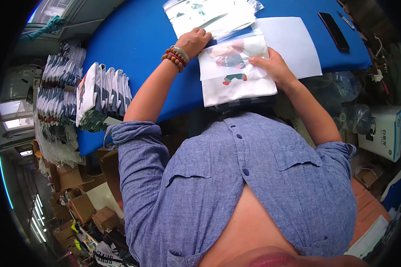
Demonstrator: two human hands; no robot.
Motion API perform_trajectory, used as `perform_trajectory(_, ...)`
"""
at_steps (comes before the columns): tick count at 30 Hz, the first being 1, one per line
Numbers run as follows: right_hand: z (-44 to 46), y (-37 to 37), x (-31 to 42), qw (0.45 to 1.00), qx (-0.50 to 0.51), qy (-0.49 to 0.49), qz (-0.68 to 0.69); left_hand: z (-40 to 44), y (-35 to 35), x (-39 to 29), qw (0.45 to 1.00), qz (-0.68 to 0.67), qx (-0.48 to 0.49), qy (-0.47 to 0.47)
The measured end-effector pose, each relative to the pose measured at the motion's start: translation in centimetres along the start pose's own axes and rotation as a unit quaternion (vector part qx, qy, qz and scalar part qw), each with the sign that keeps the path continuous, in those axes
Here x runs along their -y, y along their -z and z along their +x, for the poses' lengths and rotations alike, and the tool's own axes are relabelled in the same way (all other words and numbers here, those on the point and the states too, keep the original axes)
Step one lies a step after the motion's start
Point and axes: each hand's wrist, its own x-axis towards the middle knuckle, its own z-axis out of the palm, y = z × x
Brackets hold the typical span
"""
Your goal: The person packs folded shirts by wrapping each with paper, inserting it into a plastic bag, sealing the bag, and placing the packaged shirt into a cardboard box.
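Observation:
A folded white T-shirt (pixel 249 89) with a printed figure lies at the table's near edge. A translucent plastic bag (pixel 209 66) covers its upper part and makes the print look hazy there. My right hand (pixel 278 69) grips the T-shirt and bag by the right side, thumb on top and fingers underneath. Over the upper left corner, my left hand (pixel 195 42) is closed with curled fingers; what they pinch is hidden. Just beyond that hand lies a pile of clear bags (pixel 209 18) with printing.
The table has a blue cover (pixel 147 49). A white sheet (pixel 292 44), a phone (pixel 333 31) and a pen-like tool (pixel 345 20) lie to the right. Folded garments (pixel 100 95) stand stacked at left. Boxes (pixel 383 133) and large plastic bottles (pixel 358 118) sit at right.

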Motion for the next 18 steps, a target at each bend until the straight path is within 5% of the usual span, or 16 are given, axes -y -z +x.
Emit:
perform_trajectory(10,0.6,0.4,1.0,0.997,-0.01,-0.031,0.065,-1.4,-0.8,0.2,0.997,0.053,-0.057,-0.019)
perform_trajectory(14,0.5,0.4,1.6,0.996,-0.012,-0.043,0.083,-1.3,0.1,1.2,0.994,-0.048,-0.025,0.092)
perform_trajectory(18,1.2,-0.5,2.1,0.994,-0.003,-0.025,0.107,-1.2,0.7,1.1,0.984,-0.111,-0.093,0.101)
